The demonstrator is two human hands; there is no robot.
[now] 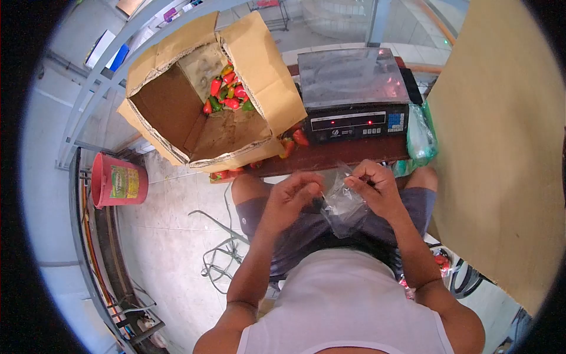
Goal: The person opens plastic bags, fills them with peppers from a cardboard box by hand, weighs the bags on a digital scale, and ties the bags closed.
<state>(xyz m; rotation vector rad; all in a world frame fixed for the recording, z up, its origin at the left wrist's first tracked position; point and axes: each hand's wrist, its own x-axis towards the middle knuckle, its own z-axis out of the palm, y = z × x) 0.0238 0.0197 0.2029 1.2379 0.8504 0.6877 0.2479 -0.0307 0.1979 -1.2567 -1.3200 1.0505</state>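
Note:
A clear plastic bag [344, 203] hangs between my two hands above my lap. My right hand [375, 187] pinches its upper edge on the right. On the left, my left hand [293, 197] is at the bag's other side, with thumb and fingers pressed together and slightly blurred. Beyond my hands, a digital scale [354, 118] with red lights stands on a dark red table [330, 158]. Left of the scale, an open cardboard box [268, 76] tilts toward me, with red and green peppers [230, 93] inside.
Several loose peppers [287, 147] lie beside the box. A green plastic bag [421, 135] hangs right of the scale. A red bucket [119, 181] and green strapping [223, 253] are on the floor at left. A large tan board [501, 135] fills the right side.

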